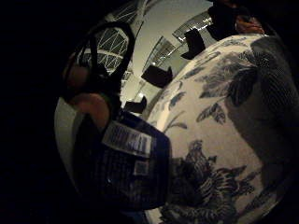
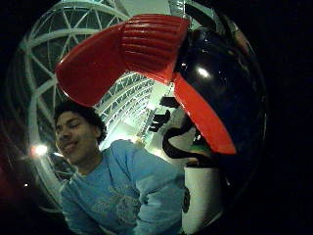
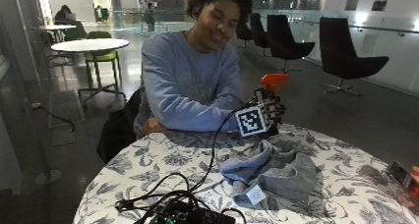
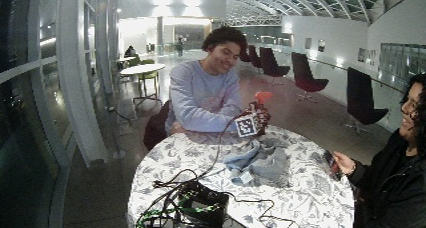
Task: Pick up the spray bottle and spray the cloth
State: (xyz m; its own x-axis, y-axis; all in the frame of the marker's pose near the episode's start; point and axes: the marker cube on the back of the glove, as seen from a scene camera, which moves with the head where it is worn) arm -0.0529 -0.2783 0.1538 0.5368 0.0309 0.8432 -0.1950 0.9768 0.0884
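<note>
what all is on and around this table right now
spray bottle: one, dark body with orange-red head and trigger, held upright above the table's far edge
cloth: one, blue-grey, bunched in a heap on the table, below the bottle
tag: one, pale, at the cloth's near edge
tablecloth: one, white with dark floral print, covering the round table
cables: several, black, running across the table
black device: one, at the table's near edge
chairs: several, black, behind the table
right hand: one, black glove, fingers curled round the bottle's body
</note>
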